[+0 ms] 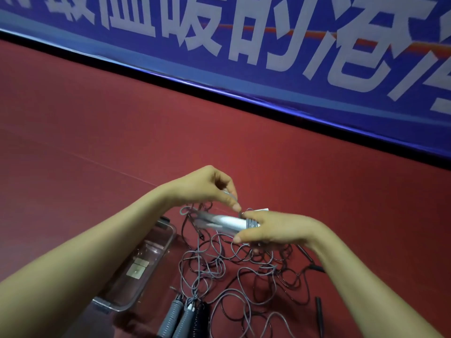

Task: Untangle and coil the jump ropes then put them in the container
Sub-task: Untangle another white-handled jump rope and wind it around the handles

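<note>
- Three jump rope handles [185, 318] are lying closest, at the bottom edge. Two are grey and one is black, and they are lying side by side.
- One more black handle [319, 311] is lying by itself off to the right, apart from the others.
- The tangled ropes [244, 276] are lying in a messy pile of thin grey and dark loops on the red floor [97, 142], just past the three handles.
- The clear container [168, 242] is sitting on the floor just left of the pile. A pale sticker [136, 270] is showing on its bottom.
- The right hand [275, 230] is gripping the grey handle pair [219, 222] up above the pile. Its fingers and thumb are curling round one end.
- The grey rope [251, 222] is going round that end in a few tight turns, right beside the fingers.
- The left hand [210, 186] is a little farther away. It is pinching the grey rope between thumb and finger, just beside the wound turns.
- A blue banner [268, 45] with big white writing is standing along the far edge of the floor.
</note>
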`<state>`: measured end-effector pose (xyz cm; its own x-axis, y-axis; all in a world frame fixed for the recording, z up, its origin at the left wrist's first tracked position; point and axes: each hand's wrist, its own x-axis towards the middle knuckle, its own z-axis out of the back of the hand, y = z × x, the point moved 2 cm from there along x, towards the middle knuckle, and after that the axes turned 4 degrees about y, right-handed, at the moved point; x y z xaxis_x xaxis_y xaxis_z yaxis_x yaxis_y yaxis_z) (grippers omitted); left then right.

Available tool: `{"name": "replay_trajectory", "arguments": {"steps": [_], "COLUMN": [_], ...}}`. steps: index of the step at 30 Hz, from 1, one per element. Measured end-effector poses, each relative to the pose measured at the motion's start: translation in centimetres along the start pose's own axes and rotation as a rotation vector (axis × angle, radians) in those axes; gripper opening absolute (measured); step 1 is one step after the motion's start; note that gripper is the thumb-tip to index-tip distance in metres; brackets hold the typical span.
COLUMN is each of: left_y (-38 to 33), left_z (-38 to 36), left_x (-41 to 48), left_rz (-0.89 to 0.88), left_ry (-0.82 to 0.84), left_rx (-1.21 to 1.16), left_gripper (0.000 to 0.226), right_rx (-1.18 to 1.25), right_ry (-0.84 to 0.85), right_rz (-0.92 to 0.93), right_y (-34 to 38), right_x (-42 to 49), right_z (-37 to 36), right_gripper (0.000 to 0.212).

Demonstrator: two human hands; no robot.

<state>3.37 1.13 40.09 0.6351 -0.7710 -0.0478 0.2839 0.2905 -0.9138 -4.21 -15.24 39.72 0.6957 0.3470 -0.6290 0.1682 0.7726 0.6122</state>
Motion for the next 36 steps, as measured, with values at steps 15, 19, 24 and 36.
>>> {"name": "replay_trajectory", "arguments": {"steps": [15, 19, 24, 36], "left_y": [-0.9, -0.5, -0.4, 0.0], "left_z": [-5.0, -5.0, -4.6, -3.3], "left_x": [0.5, 0.8, 1.2, 1.5], "left_rz": [0.328, 0.225, 0.086, -0.046], "left_ry": [0.084, -0.09, -0.263, -0.23], "left_rx": [-0.639, -0.616, -0.511, -0.402], "left_gripper": [0.025, 0.011, 0.011, 0.027], "right_rx": [-0.575, -0.414, -0.062, 0.682], "right_ry": [-0.993, -1.062, -0.976, -0.543], "right_rz": [-0.055, 0.014, 0.165, 0.46], "right_y": [-1.0, -0.9, -0.7, -0.1], "right_x": [0.1, -0.5, -0.5, -0.6], "right_z": [2.3, 2.6, 2.8, 2.6], "right_gripper": [0.039, 0.037, 0.037, 0.044]}}
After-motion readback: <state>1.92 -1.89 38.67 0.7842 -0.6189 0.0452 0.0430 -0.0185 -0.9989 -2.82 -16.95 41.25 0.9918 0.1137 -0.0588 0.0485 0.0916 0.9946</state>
